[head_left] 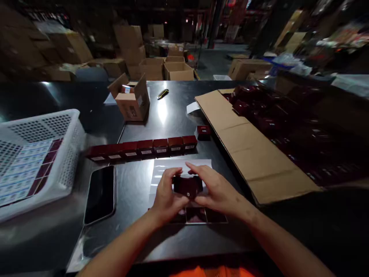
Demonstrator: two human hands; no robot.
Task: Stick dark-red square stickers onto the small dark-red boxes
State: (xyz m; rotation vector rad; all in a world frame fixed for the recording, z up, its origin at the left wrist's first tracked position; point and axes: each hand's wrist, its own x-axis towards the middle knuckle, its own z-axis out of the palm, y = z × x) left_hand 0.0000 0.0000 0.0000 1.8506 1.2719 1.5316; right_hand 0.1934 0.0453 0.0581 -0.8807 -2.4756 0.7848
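Fingers (pixel 168 175) arched, left hand (pixel 167 197) and right hand (pixel 217 188) pinch one maroon box (pixel 188 186); seven boxes (pixel 145 145) stand aligned, one lone box (pixel 203 131) nearby.

Metal table (pixel 129 238), dark, glossy. Directly upon it:
- beneath left hand (pixel 168 197) and right hand (pixel 215 188): white sheet (pixel 165 164);
- beyond the hands: row of seven dark red boxes (pixel 145 148); single dark red box (pixel 203 132), near its right end;
- farther beyond: open carton (pixel 131 105), yellow-black cutter (pixel 163 94);
- left of left hand: phone (pixel 100 194); farther left, white basket (pixel 69 161).
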